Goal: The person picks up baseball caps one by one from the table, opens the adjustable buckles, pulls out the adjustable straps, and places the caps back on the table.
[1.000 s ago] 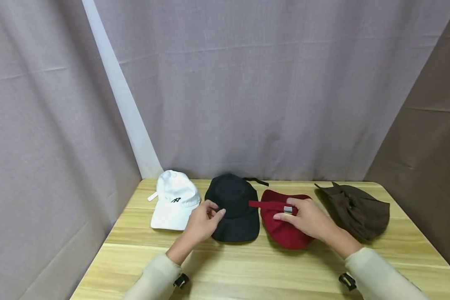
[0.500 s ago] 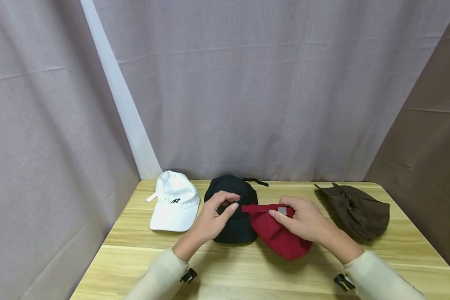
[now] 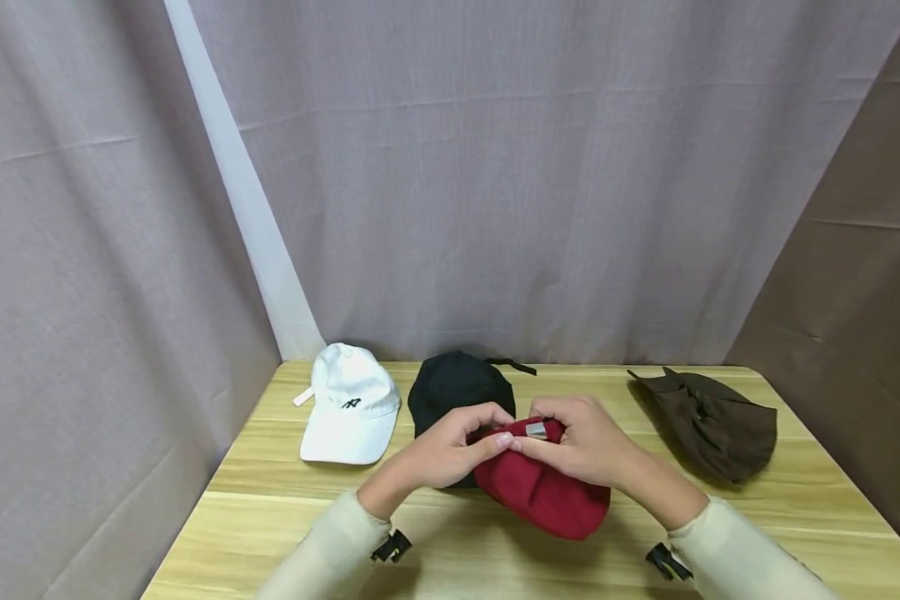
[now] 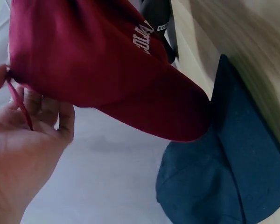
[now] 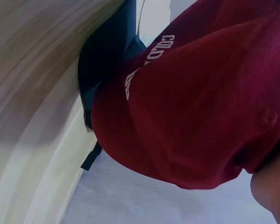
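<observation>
Both hands hold a red baseball cap [image 3: 543, 500] in front of a black cap [image 3: 457, 387], partly covering it. My left hand [image 3: 446, 450] pinches the cap's strap end between thumb and fingers; the left wrist view shows the thin red strap [image 4: 19, 105] running down past the left palm [image 4: 28, 144]. My right hand [image 3: 585, 442] grips the cap's back edge beside a silver buckle [image 3: 536, 430]. White lettering [image 5: 161, 46] marks the front of the cap in the right wrist view, where only a bit of the right hand [image 5: 275, 191] shows.
A white cap [image 3: 351, 400] with a small dark logo lies at the left of the wooden table [image 3: 255, 500]. A dark brown hat [image 3: 712, 425] lies at the right. Grey curtains [image 3: 495, 208] hang behind the table.
The red cap has come left and nearer, lifted by my right hand, and now overlaps the black cap. My left hand has moved right and taken hold of the strap end.
</observation>
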Tool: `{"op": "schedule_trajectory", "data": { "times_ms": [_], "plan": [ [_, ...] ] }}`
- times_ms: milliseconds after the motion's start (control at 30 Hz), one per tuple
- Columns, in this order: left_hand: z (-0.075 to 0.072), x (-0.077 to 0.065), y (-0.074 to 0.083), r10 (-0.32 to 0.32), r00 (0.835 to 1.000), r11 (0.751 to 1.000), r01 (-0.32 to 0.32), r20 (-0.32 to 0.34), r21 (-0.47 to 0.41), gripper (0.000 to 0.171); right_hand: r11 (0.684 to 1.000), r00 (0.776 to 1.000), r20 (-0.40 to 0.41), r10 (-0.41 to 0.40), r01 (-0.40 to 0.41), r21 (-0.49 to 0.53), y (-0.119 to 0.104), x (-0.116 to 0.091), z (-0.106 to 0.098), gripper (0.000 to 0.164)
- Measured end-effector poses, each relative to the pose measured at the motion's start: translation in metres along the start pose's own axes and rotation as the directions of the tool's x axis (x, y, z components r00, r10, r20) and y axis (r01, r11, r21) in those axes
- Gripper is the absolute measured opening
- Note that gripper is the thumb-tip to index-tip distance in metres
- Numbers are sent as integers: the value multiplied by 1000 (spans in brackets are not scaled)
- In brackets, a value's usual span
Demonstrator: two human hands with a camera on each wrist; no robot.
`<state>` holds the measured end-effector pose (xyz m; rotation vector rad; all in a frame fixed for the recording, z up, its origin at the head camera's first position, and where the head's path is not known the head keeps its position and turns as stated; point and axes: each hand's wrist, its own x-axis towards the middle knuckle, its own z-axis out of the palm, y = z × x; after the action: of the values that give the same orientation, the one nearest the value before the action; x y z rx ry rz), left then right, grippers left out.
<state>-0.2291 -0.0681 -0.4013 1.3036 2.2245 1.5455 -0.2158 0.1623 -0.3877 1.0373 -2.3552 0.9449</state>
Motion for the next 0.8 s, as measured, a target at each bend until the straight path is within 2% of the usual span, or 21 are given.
{"op": "schedule_trajectory", "data": {
  "times_ms": [100, 233, 333, 533, 800],
  "plan": [
    [-1, -2, -4, 34, 999, 997, -33, 7, -76, 9, 998, 999, 22, 38, -39, 45, 0, 1, 3, 29],
    [0, -1, -11, 90, 996, 990, -91, -13, -110, 6, 994, 998, 32, 60, -62, 89, 1, 2, 6, 21],
    [2, 0, -13, 113, 992, 987, -118, -52, -106, 7, 994, 999, 25, 43, -45, 98, 2, 2, 7, 16],
    [5, 1, -13, 93, 982, 991, -107, -165, -79, 8, 993, 999, 35, -1, -3, 122, 8, 2, 9, 12],
    [7, -3, -9, 105, 971, 993, -116, -213, -38, 9, 985, 997, 28, -69, 64, 159, 14, 0, 11, 22]
  ]
}}
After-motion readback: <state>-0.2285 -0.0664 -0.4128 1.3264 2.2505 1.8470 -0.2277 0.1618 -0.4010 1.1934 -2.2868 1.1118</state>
